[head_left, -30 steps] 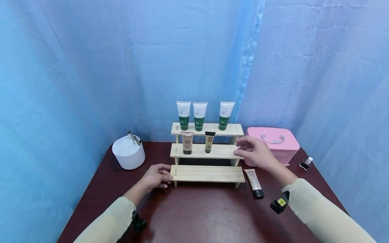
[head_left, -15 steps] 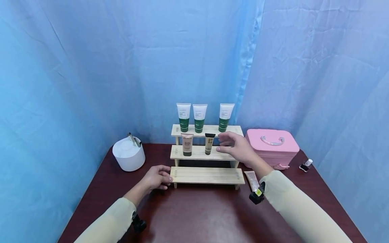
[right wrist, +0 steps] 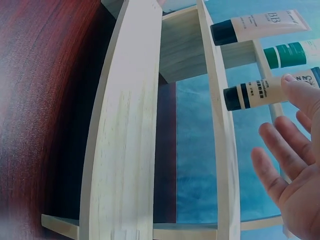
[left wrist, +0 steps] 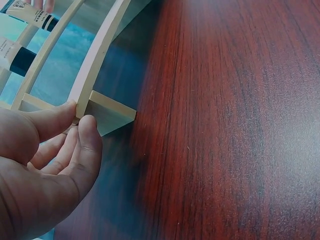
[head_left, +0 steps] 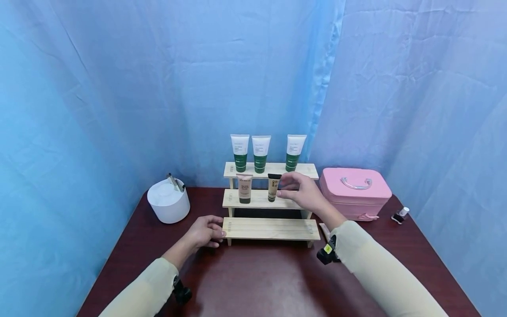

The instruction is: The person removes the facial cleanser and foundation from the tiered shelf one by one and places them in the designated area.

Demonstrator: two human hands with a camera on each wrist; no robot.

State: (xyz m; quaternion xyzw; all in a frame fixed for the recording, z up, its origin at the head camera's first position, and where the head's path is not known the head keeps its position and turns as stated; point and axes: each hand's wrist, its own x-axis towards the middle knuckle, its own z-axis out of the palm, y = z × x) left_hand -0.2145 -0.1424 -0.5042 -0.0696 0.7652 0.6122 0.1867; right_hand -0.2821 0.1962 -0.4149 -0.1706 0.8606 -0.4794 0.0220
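Note:
A three-tier wooden display stand (head_left: 273, 228) stands on the table. My left hand (head_left: 204, 231) pinches the left end of its lowest board between thumb and fingers, plainest in the left wrist view. On the middle board stand a pinkish BB cream tube (head_left: 244, 189) and a smaller beige tube (head_left: 272, 189) with dark ends. My right hand (head_left: 303, 191) is at the right edge of the smaller tube; in the right wrist view its thumb (right wrist: 299, 92) overlaps that tube, while the other fingers are spread apart from it. Several white-and-green tubes (head_left: 260, 154) stand on the top board.
A pink case (head_left: 354, 189) with a handle stands right of the stand, a small nail polish bottle (head_left: 400, 215) beyond it. Another tube (head_left: 325, 231) lies partly hidden under my right forearm. At the left is a white round container (head_left: 168, 207) holding brushes. Blue curtains surround the table.
My right hand has moved left along the middle board, from its right end to the smaller tube. That tube appears slightly turned. My left hand keeps its place on the lowest board.

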